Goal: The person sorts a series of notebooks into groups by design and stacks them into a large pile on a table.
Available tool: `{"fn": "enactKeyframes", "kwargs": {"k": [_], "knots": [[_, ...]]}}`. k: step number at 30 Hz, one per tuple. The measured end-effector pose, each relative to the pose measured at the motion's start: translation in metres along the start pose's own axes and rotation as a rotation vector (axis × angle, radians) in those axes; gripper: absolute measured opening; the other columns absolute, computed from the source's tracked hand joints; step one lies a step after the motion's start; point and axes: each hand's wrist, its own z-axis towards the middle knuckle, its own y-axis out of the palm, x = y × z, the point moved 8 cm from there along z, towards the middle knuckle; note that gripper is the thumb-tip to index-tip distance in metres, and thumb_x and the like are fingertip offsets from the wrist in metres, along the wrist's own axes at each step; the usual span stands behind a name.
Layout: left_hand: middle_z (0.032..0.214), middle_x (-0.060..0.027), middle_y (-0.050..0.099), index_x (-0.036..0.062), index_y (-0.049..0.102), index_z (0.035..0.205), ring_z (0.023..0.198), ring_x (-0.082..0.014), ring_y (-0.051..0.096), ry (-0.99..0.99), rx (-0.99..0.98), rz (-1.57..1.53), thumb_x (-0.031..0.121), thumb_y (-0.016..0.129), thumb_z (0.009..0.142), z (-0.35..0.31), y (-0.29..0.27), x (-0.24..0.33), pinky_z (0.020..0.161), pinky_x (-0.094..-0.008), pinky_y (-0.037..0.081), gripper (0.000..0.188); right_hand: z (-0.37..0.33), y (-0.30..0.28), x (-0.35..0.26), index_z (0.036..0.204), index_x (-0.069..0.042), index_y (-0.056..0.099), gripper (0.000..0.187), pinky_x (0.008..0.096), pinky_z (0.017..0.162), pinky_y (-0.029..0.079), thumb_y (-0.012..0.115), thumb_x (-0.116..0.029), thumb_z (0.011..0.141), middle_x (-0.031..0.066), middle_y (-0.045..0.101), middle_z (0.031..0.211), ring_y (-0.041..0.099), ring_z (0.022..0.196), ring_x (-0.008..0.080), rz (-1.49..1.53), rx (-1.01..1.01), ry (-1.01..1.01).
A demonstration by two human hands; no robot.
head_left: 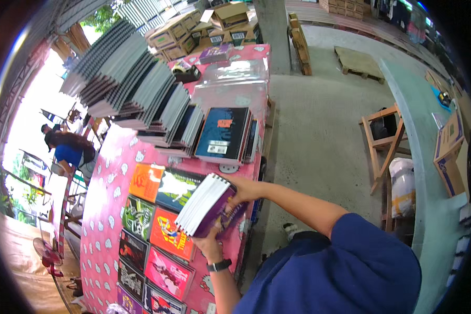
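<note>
A thick stack of spiral-bound notebooks (203, 201) with purple covers is held between my two hands above the pink table. Its white page edges face up and to the left. My right hand (243, 189) grips the far end, fingers against the purple cover. At the near end my left hand (210, 246), a dark watch on its wrist, is closed round the corner. Beneath and beside the stack lie rows of notebooks with bright covers, among them an orange-red one (168, 233) and a pink one (168, 272). The stack partly hides the green-and-dark notebook (174, 187).
Tall stacks of spiral notebooks (133, 78) and a dark-covered pile (222, 135) stand farther along the pink patterned table (102, 220). A tape dispenser (187, 73) and cardboard boxes (227, 32) are beyond. A wooden stool (386, 138) stands to the right; another person (70, 152) is at left.
</note>
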Motion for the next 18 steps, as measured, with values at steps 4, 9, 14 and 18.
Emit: {"fn": "enactKeyframes", "kwargs": {"k": [4,9,14,18], "knots": [[0.105,-0.0106,0.055,0.0017,0.047,0.11,0.099,-0.0214,0.053,0.425,-0.263,0.193,0.005,0.073,0.063,-0.011,0.031,0.075,0.092,-0.0381,0.04,0.053,-0.055,-0.042,-0.039,0.13,0.001,0.024,0.075,0.036,0.097,0.035,0.065,-0.001,0.066,0.0147,0.038,0.126,0.035,0.12,0.026,-0.292,-0.043,-0.06],[0.098,-0.0041,0.059,0.0128,0.054,0.096,0.096,-0.0206,0.054,1.155,-0.471,0.558,0.015,0.068,0.064,-0.019,0.124,0.156,0.093,-0.0433,0.029,0.035,-0.063,-0.094,-0.009,0.125,-0.003,0.041,0.05,0.0317,0.084,0.048,0.049,-0.036,0.088,0.0086,0.049,0.122,0.056,0.101,0.0169,0.984,0.092,0.438],[0.105,0.0002,0.054,0.0185,0.051,0.1,0.102,-0.0189,0.05,1.387,-0.487,0.794,0.004,0.061,0.066,0.025,0.182,0.128,0.093,-0.0435,0.027,0.038,0.025,-0.178,-0.035,0.129,-0.006,0.039,0.06,0.0288,0.085,0.047,0.065,-0.014,0.075,0.0071,0.048,0.123,0.055,0.101,0.013,0.492,-0.04,0.251],[0.106,-0.0048,0.05,0.0139,0.044,0.104,0.103,-0.0242,0.048,1.466,-0.45,0.964,0.002,0.066,0.058,0.079,0.21,0.109,0.09,-0.0429,0.033,0.052,0.089,-0.217,-0.026,0.133,-0.004,0.035,0.065,0.0275,0.093,0.041,0.064,-0.015,0.075,0.0086,0.046,0.125,0.05,0.108,0.0147,0.451,-0.1,0.249]]}}
